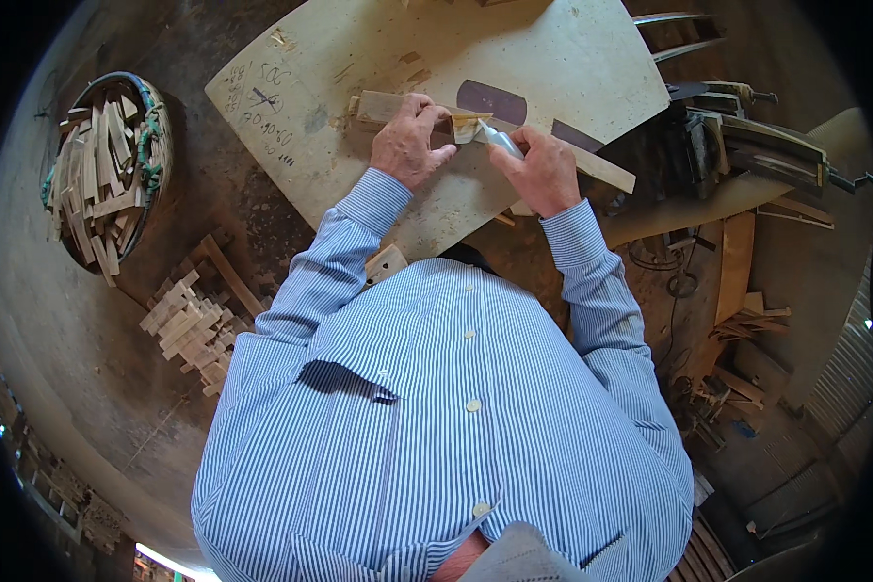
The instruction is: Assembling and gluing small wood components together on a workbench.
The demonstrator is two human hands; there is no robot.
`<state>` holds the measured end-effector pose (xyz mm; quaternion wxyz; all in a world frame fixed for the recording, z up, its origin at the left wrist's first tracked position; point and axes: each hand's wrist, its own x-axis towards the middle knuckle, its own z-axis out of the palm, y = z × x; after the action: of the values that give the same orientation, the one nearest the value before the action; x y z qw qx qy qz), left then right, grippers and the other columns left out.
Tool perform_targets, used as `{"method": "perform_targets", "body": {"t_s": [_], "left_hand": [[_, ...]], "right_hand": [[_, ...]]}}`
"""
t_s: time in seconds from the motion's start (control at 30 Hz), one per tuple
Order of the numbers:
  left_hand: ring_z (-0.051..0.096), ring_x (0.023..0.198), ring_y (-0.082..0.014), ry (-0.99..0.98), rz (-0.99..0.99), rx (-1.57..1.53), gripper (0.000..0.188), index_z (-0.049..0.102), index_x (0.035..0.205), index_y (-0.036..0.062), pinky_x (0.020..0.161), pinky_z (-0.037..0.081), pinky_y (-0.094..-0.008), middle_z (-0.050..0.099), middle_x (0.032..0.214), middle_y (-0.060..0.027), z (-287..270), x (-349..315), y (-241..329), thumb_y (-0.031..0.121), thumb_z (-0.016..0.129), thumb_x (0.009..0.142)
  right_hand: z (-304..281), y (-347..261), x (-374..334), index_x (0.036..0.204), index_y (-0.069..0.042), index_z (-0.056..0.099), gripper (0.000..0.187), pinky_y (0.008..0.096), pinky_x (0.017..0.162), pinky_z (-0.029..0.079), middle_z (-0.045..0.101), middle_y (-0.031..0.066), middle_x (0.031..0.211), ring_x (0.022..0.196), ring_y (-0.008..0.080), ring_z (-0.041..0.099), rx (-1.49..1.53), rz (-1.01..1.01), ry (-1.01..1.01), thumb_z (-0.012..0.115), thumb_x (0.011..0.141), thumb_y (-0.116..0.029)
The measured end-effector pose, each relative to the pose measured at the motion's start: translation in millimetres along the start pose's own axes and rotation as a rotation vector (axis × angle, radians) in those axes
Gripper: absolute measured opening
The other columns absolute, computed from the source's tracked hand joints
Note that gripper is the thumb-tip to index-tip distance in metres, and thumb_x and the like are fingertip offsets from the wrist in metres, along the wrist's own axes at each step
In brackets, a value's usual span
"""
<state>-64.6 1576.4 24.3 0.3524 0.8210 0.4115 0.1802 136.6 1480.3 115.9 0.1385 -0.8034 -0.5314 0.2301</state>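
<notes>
A long pale wooden bar (pixel 601 167) lies slantwise across the board tabletop (pixel 310 58) in front of me. My left hand (pixel 412 143) is closed over the bar's left part, fingers bent across it and thumb on the near side. My right hand (pixel 541 173) grips a whitish squeeze bottle (pixel 502 144) with a narrow nozzle. Its tip points left, at or very near a small wooden piece (pixel 467 127) with light and orange-brown faces, beside the left fingertips. Whether the tip touches the wood I cannot tell.
Dark purplish-brown flat pieces (pixel 491 101) lie on the tabletop behind the bar. Clamps and curved wooden parts (pixel 761 141) stand at its right edge. On the floor at left are a basket (pixel 155 136) of wood offcuts and a stack of small wooden blocks (pixel 192 325).
</notes>
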Motion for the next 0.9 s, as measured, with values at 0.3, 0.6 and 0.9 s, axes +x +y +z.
{"method": "perform_targets", "body": {"t_s": [0.3, 0.6, 0.9], "left_hand": [[0.070, 0.112, -0.0289, 0.002, -0.008, -0.006, 0.055, 0.070, 0.128, 0.0129, 0.095, 0.062, -0.0413, 0.057, 0.132, -0.0077, 0, 0, -1, 0.029, 0.091, 0.079], [0.070, 0.112, -0.0289, -0.008, -0.015, -0.013, 0.055, 0.070, 0.127, 0.0130, 0.095, 0.062, -0.0413, 0.058, 0.132, -0.0082, -1, 0, 1, 0.029, 0.091, 0.079], [0.070, 0.111, -0.0280, -0.006, -0.012, -0.006, 0.055, 0.070, 0.127, 0.0138, 0.094, 0.063, -0.0410, 0.057, 0.132, -0.0082, -1, 0, 1, 0.030, 0.092, 0.079]], "right_hand": [[-4, 11, 8, 0.098, 0.002, 0.079, 0.044, 0.0450, 0.077, 0.062, 0.078, 0.0225, 0.086, 0.079, 0.0370, 0.077, -0.005, 0.037, 0.043, 0.078, 0.085, -0.040], [-6, 11, 6, 0.099, 0.002, 0.079, 0.044, 0.0443, 0.074, 0.062, 0.077, 0.0220, 0.084, 0.076, 0.0360, 0.077, 0.005, 0.044, 0.056, 0.078, 0.086, -0.041], [-7, 10, 5, 0.098, 0.002, 0.079, 0.044, 0.0436, 0.072, 0.062, 0.077, 0.0206, 0.081, 0.074, 0.0339, 0.077, 0.013, 0.038, 0.059, 0.078, 0.087, -0.041]]}}
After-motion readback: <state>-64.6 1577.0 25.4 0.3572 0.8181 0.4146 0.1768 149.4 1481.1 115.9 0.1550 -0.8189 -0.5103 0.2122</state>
